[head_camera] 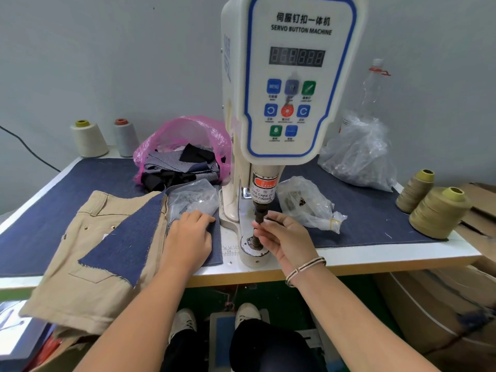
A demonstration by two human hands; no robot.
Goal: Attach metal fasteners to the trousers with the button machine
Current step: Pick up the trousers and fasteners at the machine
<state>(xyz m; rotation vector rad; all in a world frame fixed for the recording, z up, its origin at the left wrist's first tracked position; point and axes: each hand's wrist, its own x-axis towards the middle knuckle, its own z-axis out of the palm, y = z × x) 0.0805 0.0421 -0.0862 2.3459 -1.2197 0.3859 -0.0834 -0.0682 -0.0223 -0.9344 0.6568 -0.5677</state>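
Right hand (284, 237) perhaps pinching fastener.

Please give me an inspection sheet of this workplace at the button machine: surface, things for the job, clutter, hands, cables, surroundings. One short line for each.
Surface: white table covered with blue denim cloth.
Job's things: beige trousers lie left, hanging over the front edge; button machine stands centre; clear fastener bags lie beside it.
Clutter: pink scrap bag, thread cones, plastic bottle.
Hands: left hand reaches into a clear bag; right hand pinches something small at the punch.
Cables: one black cable along the wall, left.
Surroundings: grey wall, cardboard boxes right, foot pedal below.
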